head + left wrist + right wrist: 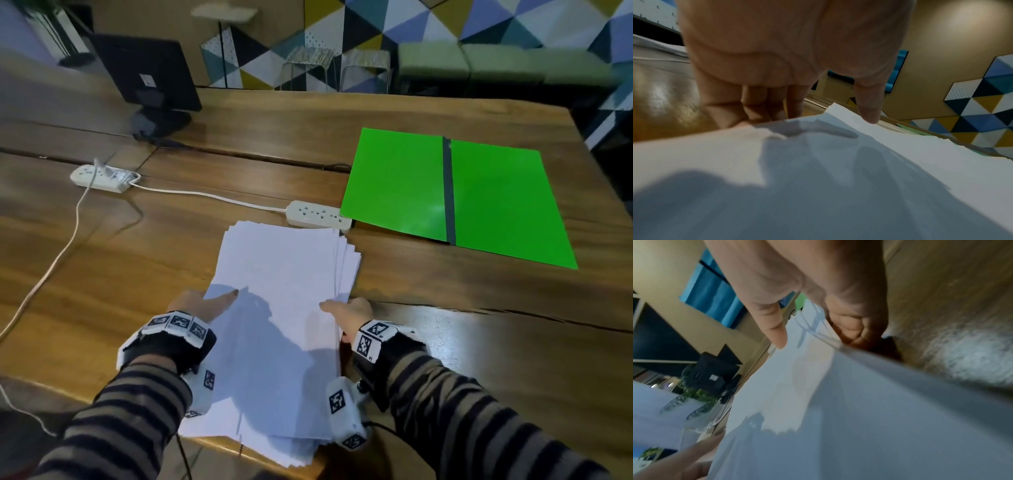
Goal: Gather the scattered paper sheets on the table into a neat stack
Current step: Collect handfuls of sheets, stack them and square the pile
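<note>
A loose stack of white paper sheets (pixel 277 308) lies lengthwise in front of me, its near end hanging over the table's front edge and its right edges fanned out unevenly. My left hand (pixel 205 303) holds the stack's left side, thumb on top of the sheets (pixel 818 178) and fingers (pixel 756 104) under the edge. My right hand (pixel 346 311) grips the right side, thumb (pixel 774 331) on the top sheet (pixel 818 402) and curled fingers (pixel 855 327) beneath the edge.
A green folder (pixel 455 195) with a dark strap lies at the right back. A white power strip (pixel 318 214) sits just beyond the stack, its cable running to a second strip (pixel 101 177) on the left. A black monitor (pixel 147 73) stands at the back left.
</note>
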`<state>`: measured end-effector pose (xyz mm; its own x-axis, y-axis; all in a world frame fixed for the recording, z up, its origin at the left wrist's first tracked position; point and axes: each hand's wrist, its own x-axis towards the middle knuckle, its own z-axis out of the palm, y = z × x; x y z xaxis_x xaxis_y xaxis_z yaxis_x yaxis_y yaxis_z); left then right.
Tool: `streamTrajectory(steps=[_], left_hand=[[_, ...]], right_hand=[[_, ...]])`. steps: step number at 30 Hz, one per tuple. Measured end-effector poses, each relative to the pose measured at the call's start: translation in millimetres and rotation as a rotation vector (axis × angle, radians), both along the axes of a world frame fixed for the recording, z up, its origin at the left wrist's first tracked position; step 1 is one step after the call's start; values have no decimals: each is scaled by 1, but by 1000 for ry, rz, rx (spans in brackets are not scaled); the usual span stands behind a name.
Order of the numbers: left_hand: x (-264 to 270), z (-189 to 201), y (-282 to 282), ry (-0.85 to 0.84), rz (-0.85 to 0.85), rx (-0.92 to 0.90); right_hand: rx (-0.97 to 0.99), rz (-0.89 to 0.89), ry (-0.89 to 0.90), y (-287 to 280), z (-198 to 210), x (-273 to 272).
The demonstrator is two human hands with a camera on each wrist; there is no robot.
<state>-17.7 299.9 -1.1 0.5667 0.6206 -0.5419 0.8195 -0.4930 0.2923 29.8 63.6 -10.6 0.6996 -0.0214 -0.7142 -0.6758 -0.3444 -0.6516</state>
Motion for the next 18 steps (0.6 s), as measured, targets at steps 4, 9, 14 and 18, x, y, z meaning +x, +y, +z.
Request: streamTrajectory(steps=[4,9,14,18], left_hand=[[-1,2,-16,-47,39,-78],[2,-3,-39,72,-86,0],[0,-3,-56,48,-64,-23],[-3,-6,-86,-33,-43,-48]], right_hand=[[59,-27,15,-14,-3,1],[42,49,0,-18,-4,-8],[41,16,-47,-30,-17,-11],[89,47,17,-59,-21,-11]])
